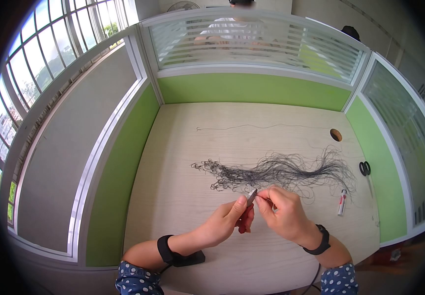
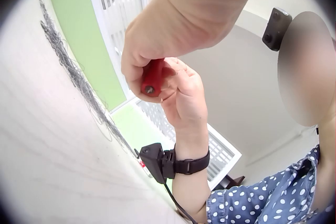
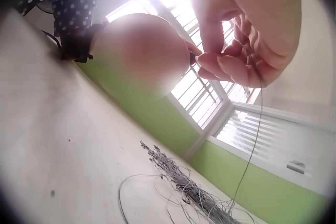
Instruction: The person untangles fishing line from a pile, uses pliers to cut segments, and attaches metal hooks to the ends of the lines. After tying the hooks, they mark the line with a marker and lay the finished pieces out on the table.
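Observation:
In the head view my left hand point(image 1: 222, 223) grips a pair of pliers with a grey metal head point(image 1: 252, 196) and red handles point(image 1: 243, 227). The left wrist view shows a red handle end point(image 2: 149, 88) poking out of that fist. Close beside the pliers' tip, my right hand point(image 1: 287, 211) pinches a thin dark wire point(image 3: 257, 134) between thumb and fingertips. From those fingers the wire hangs down toward a tangled bundle of similar wires point(image 1: 251, 174), whose left ends are curled into small hooks. The bundle lies across the desk just beyond both hands.
One separate wire point(image 1: 261, 126) lies at the back of the desk point(image 1: 173, 142). Black-handled scissors point(image 1: 365, 168) and a small white-and-red tube point(image 1: 342, 202) lie at the right, near a round hole point(image 1: 336, 134). Green partitions point(image 1: 251, 89) enclose the desk; a person sits behind the glass.

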